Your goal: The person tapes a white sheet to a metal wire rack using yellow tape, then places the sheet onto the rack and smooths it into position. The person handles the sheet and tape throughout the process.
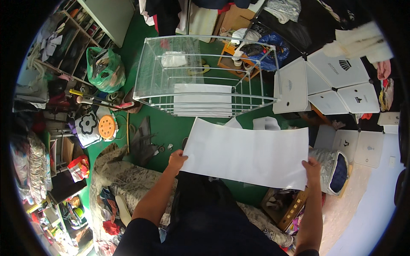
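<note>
A large blank white sheet (247, 151) is stretched out in front of me, slightly curved along its edges. I cannot tell whether it is paper or thin plastic. My left hand (177, 162) pinches its near left corner, and my right hand (312, 170) grips its right edge near the lower corner. Beyond the sheet stands a pale tube-framed rack (205, 103) with several bars. Clear plastic film (150, 70) covers its left part. More white sheets (203, 94) lie at the rack, behind its near bars.
Left of the rack are a green plastic bag (105, 70), a round orange stool top (107, 127) and crowded shelves (72, 40). White panel cabinets (339, 68) stand at the right. A patterned cloth-covered surface (132, 170) lies near me. The floor (166, 132) is green.
</note>
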